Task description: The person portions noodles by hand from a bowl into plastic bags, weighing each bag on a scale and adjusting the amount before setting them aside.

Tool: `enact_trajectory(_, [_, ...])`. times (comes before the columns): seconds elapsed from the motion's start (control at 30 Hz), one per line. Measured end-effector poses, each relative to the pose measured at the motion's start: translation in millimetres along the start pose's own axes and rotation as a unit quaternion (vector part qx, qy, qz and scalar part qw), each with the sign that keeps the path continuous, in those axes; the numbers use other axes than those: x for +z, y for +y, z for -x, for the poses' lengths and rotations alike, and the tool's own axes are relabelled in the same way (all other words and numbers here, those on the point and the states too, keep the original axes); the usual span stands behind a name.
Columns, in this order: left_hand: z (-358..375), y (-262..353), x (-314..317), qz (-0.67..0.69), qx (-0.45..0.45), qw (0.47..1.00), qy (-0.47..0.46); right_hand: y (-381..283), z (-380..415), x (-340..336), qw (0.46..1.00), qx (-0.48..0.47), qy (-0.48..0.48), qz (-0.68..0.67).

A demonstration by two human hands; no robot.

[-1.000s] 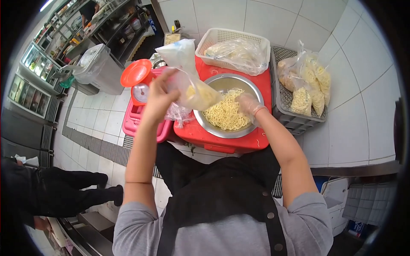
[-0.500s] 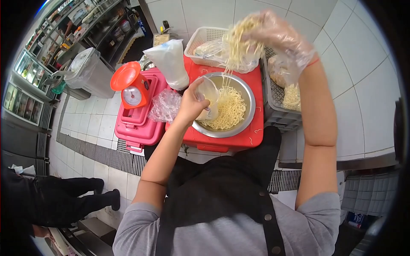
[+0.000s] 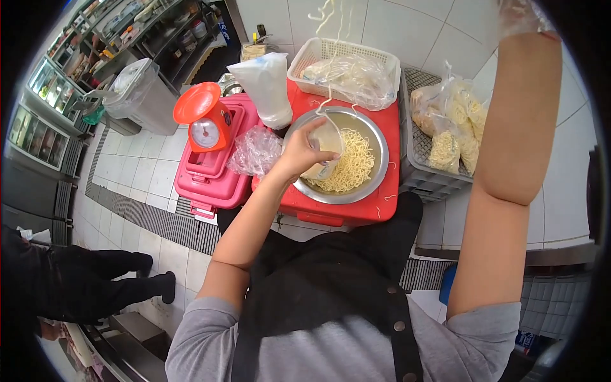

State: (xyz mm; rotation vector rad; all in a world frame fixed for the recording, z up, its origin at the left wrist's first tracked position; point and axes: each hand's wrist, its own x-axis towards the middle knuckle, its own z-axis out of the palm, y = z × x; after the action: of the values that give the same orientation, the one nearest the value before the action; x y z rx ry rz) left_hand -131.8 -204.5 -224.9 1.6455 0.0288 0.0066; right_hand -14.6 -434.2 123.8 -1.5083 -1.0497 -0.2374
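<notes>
My left hand point(image 3: 302, 153) is closed around a clear plastic cup point(image 3: 331, 148), held over the left part of a metal bowl point(image 3: 380, 175). Yellow noodles point(image 3: 356, 162) lie in the bowl. My right hand point(image 3: 525, 19), in a clear plastic glove, is raised at the top right edge; its fingers are beyond the frame. Loose noodle strands point(image 3: 324, 13) hang down from above the top edge, and one long strand reaches the cup. The bowl stands on a red cooler-like box point(image 3: 312, 213), with stray noodle bits on its lid.
A white basket point(image 3: 299, 60) with plastic bags stands behind the bowl. Right of it, a grey crate point(image 3: 414, 169) holds bagged noodles. At left are an orange scale point(image 3: 203, 130), a pink box point(image 3: 197, 181), crumpled plastic point(image 3: 258, 151) and a white bag point(image 3: 264, 86). A person point(image 3: 95, 280) stands lower left.
My right hand has gone up and right, lifting the noodle clump out of frame, with strands still trailing. My left hand stays at the cup; the whole view has shifted slightly.
</notes>
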Motion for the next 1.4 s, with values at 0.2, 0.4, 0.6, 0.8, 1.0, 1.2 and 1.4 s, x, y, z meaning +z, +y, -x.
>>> enact_trajectory(0.2, [5,-3,0,0.010,0.007,1.000,-0.029,-14,-4,7,1.000,-0.011,-0.009,-0.002])
enact_trajectory(0.4, [19,-1,-23,0.051,0.017,0.997,-0.048,2,26,59,0.991,0.069,-0.104,-0.042])
enact_trajectory(0.6, [28,11,-55,0.066,-0.018,0.995,-0.078,116,112,145,0.939,0.172,-0.297,0.002])
enact_trajectory(0.8, [23,5,-59,0.065,-0.024,0.995,-0.078,177,142,188,0.782,0.229,-0.544,0.198])
enact_trajectory(1.0, [16,13,-46,0.071,-0.013,0.995,-0.069,162,131,181,0.886,0.132,-0.379,0.233])
enact_trajectory(1.2, [11,-1,-49,0.063,-0.020,0.998,0.014,167,141,154,0.946,0.235,-0.198,0.102])
enact_trajectory(1.4, [46,52,-52,0.167,0.031,0.984,0.058,227,205,140,0.906,0.397,-0.124,0.079])
